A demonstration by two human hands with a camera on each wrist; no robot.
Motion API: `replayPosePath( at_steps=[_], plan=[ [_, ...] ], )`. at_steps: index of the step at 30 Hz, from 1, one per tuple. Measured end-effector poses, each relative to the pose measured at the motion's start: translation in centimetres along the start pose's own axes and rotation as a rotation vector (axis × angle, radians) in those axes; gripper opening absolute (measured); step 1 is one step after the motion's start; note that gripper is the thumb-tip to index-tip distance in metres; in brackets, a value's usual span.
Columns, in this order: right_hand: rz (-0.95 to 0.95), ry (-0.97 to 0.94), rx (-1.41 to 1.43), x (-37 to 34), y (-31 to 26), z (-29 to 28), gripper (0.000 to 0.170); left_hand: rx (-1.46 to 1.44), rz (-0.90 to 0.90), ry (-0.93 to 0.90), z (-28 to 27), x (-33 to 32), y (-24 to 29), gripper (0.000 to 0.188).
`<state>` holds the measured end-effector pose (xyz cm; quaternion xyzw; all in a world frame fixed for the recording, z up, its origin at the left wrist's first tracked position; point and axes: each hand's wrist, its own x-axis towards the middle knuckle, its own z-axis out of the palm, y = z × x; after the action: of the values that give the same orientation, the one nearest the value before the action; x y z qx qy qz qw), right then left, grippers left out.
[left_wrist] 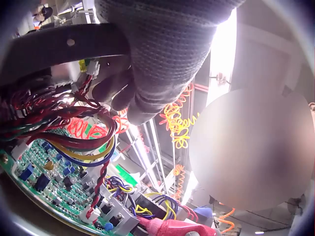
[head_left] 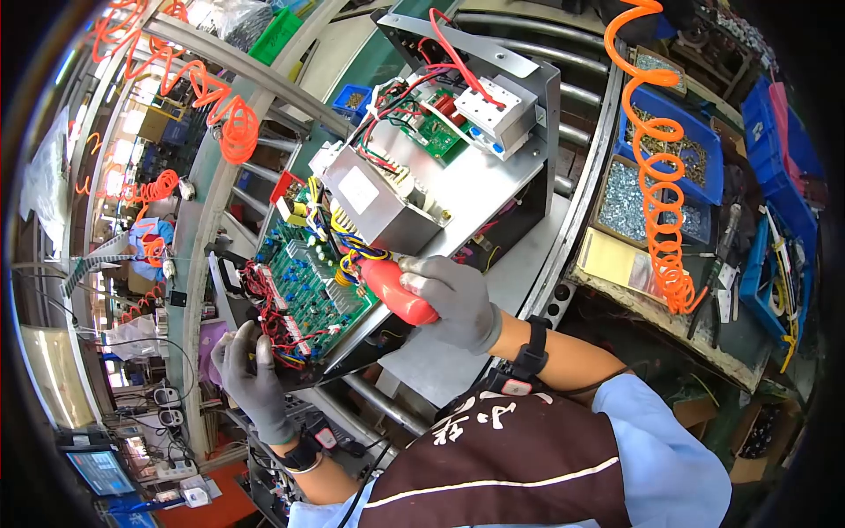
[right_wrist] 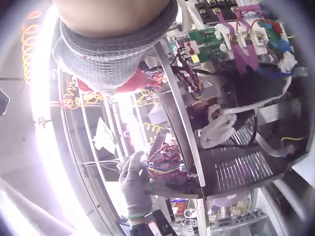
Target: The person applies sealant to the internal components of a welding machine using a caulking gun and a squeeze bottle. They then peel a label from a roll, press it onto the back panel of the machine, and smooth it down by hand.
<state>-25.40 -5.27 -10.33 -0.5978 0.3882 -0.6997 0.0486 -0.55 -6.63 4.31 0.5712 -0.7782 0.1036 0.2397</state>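
In the head view, my gloved right hand (head_left: 453, 304) grips a red, rounded, bottle-like object (head_left: 398, 292) above the open electrical unit. The object's far end is by a bundle of blue and yellow wires (head_left: 350, 251). My gloved left hand (head_left: 251, 378) is at the near left corner of the unit, fingers loosely bent and pointing away from me, with nothing seen in them. It is beside twisted red and black wires (head_left: 275, 308) on the green circuit board (head_left: 308, 273). In the left wrist view, a dark panel edge (left_wrist: 64, 46) crosses in front of the hand.
A boxy metal transformer housing (head_left: 374, 198) and a white breaker (head_left: 493, 110) are mounted on the unit. Metal rollers (head_left: 387, 405) run beneath it. At right, a bench holds blue bins (head_left: 678, 132) of fasteners, under a hanging orange coiled hose (head_left: 660, 167).
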Motion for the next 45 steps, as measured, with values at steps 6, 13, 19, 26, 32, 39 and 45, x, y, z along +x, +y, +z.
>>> replayPosePath(
  at_steps=[6,13,19,26,32,39,45],
  plan=[
    [0.105,0.077,0.029,-0.4,-0.4,0.9,0.042,-0.007,0.004,-0.007,0.0,0.0,-0.1,0.024],
    [0.171,0.11,-0.028,-0.4,-0.9,1.3,0.04,-0.01,-0.016,-0.022,-0.1,-0.2,0.2,0.024],
    [0.152,0.169,0.022,-0.5,-0.8,0.8,0.036,0.0,-0.016,-0.03,-0.2,-0.2,0.1,0.023],
    [0.247,0.108,0.023,-1.0,-1.7,-2.8,0.044,-0.034,-0.022,-0.011,-0.2,-0.3,-0.1,0.021],
    [0.375,0.067,0.043,1.2,-3.7,-11.9,0.037,-0.129,-0.078,0.066,0.4,-0.5,-0.6,0.02],
    [0.106,0.128,-0.328,5.5,0.4,-11.6,0.042,-0.153,-0.121,0.099,0.2,-0.6,-0.3,0.021],
    [-0.16,-0.076,-0.399,7.0,3.9,-8.6,0.041,-0.145,-0.084,0.122,0.1,-0.5,-0.5,0.022]
  ],
)
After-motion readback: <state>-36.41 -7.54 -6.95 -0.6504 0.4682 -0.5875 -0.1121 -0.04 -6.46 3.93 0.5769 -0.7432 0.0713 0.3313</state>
